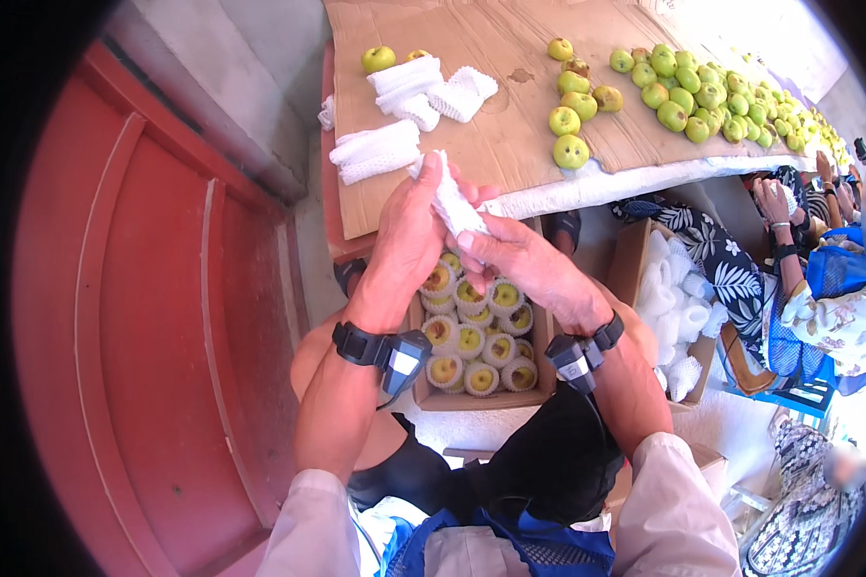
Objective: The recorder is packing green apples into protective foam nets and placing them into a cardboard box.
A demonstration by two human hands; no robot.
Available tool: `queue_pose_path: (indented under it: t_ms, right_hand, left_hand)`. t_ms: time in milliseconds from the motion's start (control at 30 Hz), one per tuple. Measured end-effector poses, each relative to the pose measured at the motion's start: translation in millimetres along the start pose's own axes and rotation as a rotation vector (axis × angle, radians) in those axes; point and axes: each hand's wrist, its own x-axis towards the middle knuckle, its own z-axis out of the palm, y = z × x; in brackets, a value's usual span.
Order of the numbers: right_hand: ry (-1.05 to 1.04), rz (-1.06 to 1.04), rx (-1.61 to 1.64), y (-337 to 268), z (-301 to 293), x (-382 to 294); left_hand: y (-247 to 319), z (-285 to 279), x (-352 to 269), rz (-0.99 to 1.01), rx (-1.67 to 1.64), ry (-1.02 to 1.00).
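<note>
Between my two hands is a flattened white foam net sleeve (pixel 453 200). My left hand (pixel 413 223) grips it from the left, thumb along its upper end, and my right hand (pixel 516 252) pinches its lower end between thumb and fingers. Beneath them stands a cardboard box (pixel 476 402) of green-yellow apples (pixel 470 340) in white foam nets. On the cardboard-covered table, a stack of flat foam sleeves (pixel 375 150) lies just left of my fingers, with more sleeves (pixel 433 90) behind it. A column of loose apples (pixel 578 106) lies to the right, several with brown patches.
A large heap of green apples (pixel 707 97) spreads along the table (pixel 505 151) to the right. A carton of foam nets (pixel 675 303) stands right of the apple box. Co-workers (pixel 837 310) sit further right. A red door (pixel 151 324) stands at the left.
</note>
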Motion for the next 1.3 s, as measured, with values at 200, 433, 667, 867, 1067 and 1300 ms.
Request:
queue_pose_path:
  t_ms: [200,433,667,867,1067,1300]
  right_hand:
    - [0.007,-0.145,0.032,20,36,7]
    - [-0.034,-0.135,-0.077,4,30,20]
    - [0.287,-0.105,-0.385,-19,-30,68]
    - [0.589,-0.208,-0.573,-19,-78,129]
    - [0.780,-0.197,-0.956,-27,-69,165]
    - [0.919,-0.273,-1.338,-22,-74,196]
  left_hand:
    - [9,-13,-3,0.006,-0.182,0.043]
    - [31,-12,-8,0.126,-0.086,0.100]
    - [50,-22,-11,0.245,-0.155,0.164]
    - [60,-30,-10,0.281,-0.191,0.175]
    - [66,-36,-10,0.310,-0.242,0.228]
    - [65,-43,-9,0.309,-0.262,0.254]
